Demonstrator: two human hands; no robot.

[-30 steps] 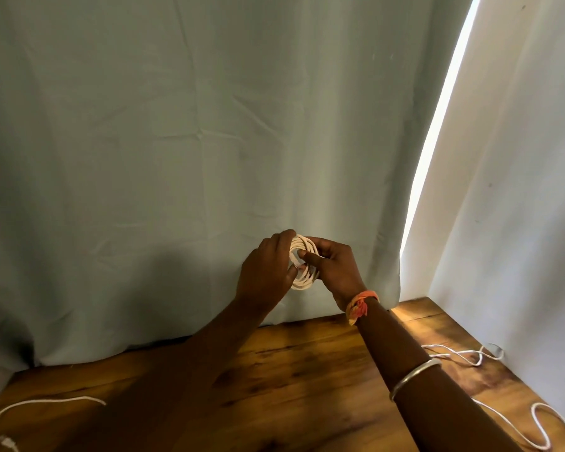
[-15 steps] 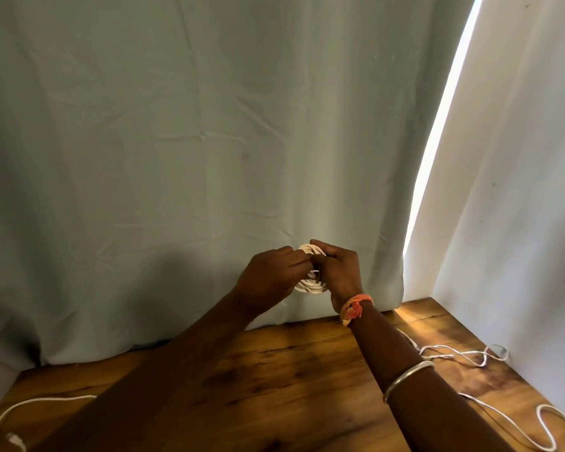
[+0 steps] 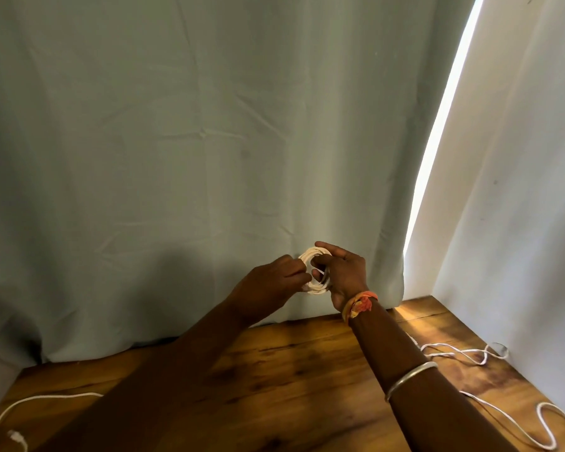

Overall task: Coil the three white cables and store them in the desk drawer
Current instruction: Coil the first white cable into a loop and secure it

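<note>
Presently listed, left to right across the desk [image 3: 291, 386].

Item 1: loose cable [image 3: 40, 401], white, lying on the desk at the near left corner, its plug end beside it. Uncoiled.

Item 2: left hand [image 3: 268, 282], raised above the desk before the curtain [image 3: 177, 158]. Fingers closed together, pinching the left and lower side of the coil.

Item 3: coil [image 3: 315, 272], white cable wound in several small loops, held in the air between both hands, clear of the desk. Judged light, soft and springy; the loops would likely fan open if let go. Best taken across the whole bundle of loops, not by a single strand.

Item 4: right hand [image 3: 343, 275], orange band at the wrist and a metal bangle on the forearm. Fingers curled about the coil's right side, thumb seemingly through the middle, clamped on the loops.

Item 5: second loose cable [image 3: 463, 352], white, sprawled in bends along the right edge of the desk near the wall [image 3: 519, 223]. Uncoiled.

Drawer: not visible.
</note>
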